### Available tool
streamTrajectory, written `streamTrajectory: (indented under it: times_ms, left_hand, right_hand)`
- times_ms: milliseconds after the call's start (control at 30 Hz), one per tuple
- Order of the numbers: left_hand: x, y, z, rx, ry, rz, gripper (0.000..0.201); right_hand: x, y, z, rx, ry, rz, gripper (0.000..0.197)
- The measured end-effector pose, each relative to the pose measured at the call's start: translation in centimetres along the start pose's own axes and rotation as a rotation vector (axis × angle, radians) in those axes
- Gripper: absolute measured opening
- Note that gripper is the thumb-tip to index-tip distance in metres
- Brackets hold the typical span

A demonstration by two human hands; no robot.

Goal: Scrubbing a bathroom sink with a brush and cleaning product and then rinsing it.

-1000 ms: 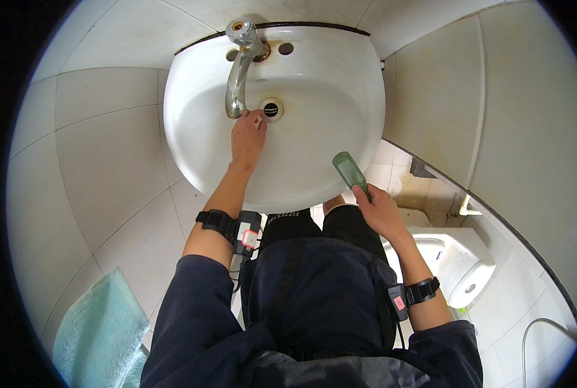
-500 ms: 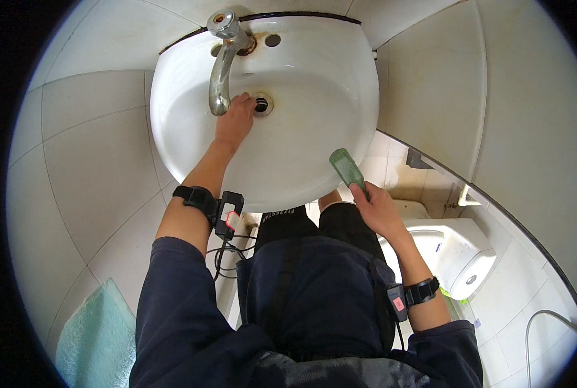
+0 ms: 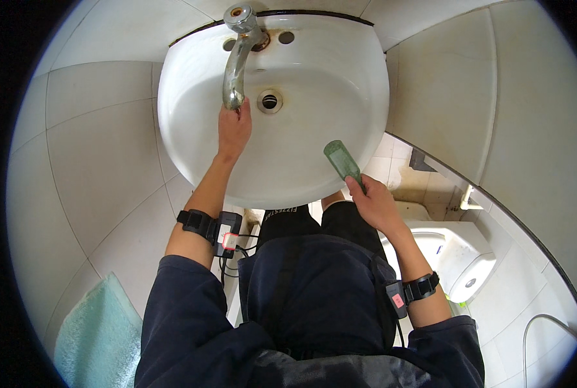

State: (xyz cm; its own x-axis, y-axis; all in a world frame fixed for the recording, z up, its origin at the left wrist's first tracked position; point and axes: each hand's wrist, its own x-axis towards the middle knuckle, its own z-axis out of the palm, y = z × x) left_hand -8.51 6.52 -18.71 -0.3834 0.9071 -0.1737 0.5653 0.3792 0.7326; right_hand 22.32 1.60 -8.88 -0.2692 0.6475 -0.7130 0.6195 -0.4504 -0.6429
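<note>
In the head view, my left hand is at the outlet end of the metal tap, over the white washbasin. The spout covers part of its fingers, so their grip cannot be made out. My right hand is closed around the narrow end of a green translucent bottle. The bottle's broad end points away from me, tilted to the left above the basin's right front rim. Left of the basin's middle lies the round drain, just beyond my left hand.
A white toilet stands at the lower right, below the pale panel along the right. A light turquoise towel hangs at the lower left. Strapped devices with cables sit on my forearms.
My left hand has left the edge of the drain and come back to the tap's outlet. The bottle in my right hand has shifted slightly left and away from me.
</note>
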Motion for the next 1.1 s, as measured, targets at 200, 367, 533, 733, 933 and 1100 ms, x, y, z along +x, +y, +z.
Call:
streamTrajectory:
  times_ms: [200,367,533,733,933,1100]
  left_hand:
    - [-0.3,0.5,1.0,0.199,-0.017,0.196,0.020]
    - [0.7,-1.1,1.8,0.452,-0.113,0.308,0.017]
    - [1.3,-1.3,2.8,0.601,-0.149,0.359,0.015]
    - [2.2,-1.7,3.0,0.665,-0.173,0.407,0.013]
    - [2.8,-1.2,3.0,0.775,-0.220,0.485,0.012]
    - [2.1,0.4,2.2,0.571,-0.211,0.269,0.013]
  right_hand:
    - [0.4,0.6,0.3,-0.045,0.029,0.036,0.042]
    - [0.1,0.3,0.4,-0.003,0.042,0.000,0.044]
    - [0.4,1.2,0.6,-0.044,0.029,0.045,0.044]
    - [0.4,2.0,0.7,-0.050,0.008,0.094,0.046]
    - [0.2,2.3,0.9,-0.041,0.017,0.090,0.045]
    - [0.3,2.7,0.9,-0.013,0.037,0.061,0.044]
